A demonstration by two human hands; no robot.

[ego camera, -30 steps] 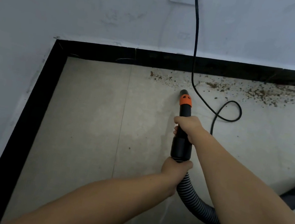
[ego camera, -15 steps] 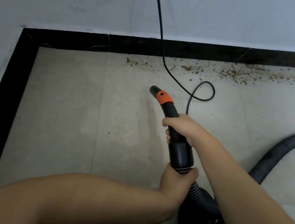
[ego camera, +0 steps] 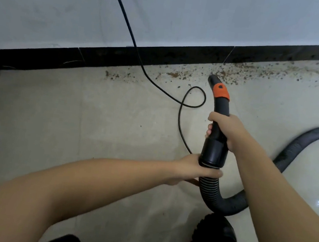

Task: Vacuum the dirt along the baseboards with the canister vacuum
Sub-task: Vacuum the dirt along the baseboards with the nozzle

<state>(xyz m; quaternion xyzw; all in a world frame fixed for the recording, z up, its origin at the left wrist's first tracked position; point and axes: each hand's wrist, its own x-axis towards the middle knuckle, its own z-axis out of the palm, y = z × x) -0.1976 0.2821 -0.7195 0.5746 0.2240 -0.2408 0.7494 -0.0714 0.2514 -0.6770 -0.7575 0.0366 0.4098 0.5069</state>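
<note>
Right hand [ego camera: 225, 130] wrapped round wand [ego camera: 219, 108], steering nozzle [ego camera: 213, 80] into dirt [ego camera: 228, 74] by baseboard [ego camera: 163, 55]; left hand [ego camera: 194, 170] gripping hose [ego camera: 210, 184], probably taking slack.

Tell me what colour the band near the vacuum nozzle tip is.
Orange, on the band around the dark nozzle; the head view shows it clearly.

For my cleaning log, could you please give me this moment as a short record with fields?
right hand: right hand grips the curved nozzle handle
left hand: left hand holds the ribbed hose just below the cuff
nozzle tip: nozzle tip at the dirt beside the black baseboard
power cord: power cord runs down the wall and loops on the floor left of the nozzle
dirt left: more to the right and left of the tip
</note>
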